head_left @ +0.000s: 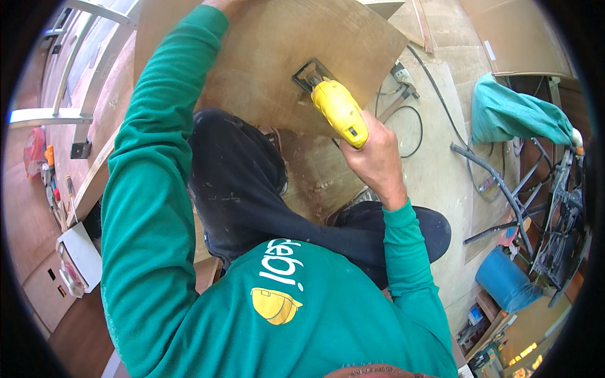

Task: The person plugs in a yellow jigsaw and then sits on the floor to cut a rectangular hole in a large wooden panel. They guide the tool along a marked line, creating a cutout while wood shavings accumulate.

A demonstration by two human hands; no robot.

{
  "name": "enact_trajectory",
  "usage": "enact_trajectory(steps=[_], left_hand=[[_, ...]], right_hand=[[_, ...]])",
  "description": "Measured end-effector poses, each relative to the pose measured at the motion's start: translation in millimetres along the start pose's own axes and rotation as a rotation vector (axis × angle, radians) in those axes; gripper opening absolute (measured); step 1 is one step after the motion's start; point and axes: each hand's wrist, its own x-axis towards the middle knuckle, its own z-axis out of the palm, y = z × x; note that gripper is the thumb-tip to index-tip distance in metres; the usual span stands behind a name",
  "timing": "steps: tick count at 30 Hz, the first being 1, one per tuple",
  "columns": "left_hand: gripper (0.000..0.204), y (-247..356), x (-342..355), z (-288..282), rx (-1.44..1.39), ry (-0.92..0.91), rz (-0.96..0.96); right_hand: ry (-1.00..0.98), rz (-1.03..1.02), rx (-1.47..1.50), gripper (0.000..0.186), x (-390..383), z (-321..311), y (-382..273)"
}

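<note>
A yellow jigsaw (336,106) rests its black base plate on a thin brown wooden board (265,57). My right hand (377,159) is wrapped round the rear of the jigsaw's body, at the board's near right part. The blade is not visible from here. Up at the top edge, only a sliver of my left hand (228,3) shows beside the board's far side; its fingers are out of the picture. The board lies across in front of my bent knee in dark trousers (236,164).
A hammer (403,96), a power socket (399,70) and a black cable (435,85) lie right of the board. Farther right are a teal cloth (513,114), a metal frame (554,208) and a blue bucket (504,280). A ladder (60,116) and hand tools (51,173) are at left.
</note>
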Motion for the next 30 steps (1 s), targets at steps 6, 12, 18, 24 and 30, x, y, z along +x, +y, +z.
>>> enact_trajectory(steps=[6, 12, 18, 24, 30], left_hand=[[0.069, 1, 0, -3, -0.002, 0.000, 0.000], [0.070, 1, 3, -3, -0.001, -0.012, 0.004], [0.071, 0, 2, -1, 0.005, 0.004, 0.000], [0.072, 3, 2, -5, 0.009, -0.013, -0.004], [0.072, 1, 2, -4, 0.017, -0.015, 0.000]], right_hand=[[-0.018, -0.008, 0.006, 0.043, 3, -5, -1], [-0.035, -0.037, -0.049, 0.039, 4, -6, 6], [-0.035, -0.085, -0.056, 0.035, 6, -9, 6], [-0.074, -0.045, -0.076, 0.034, 7, -11, 6], [-0.084, -0.094, -0.107, 0.035, 10, -14, 7]])
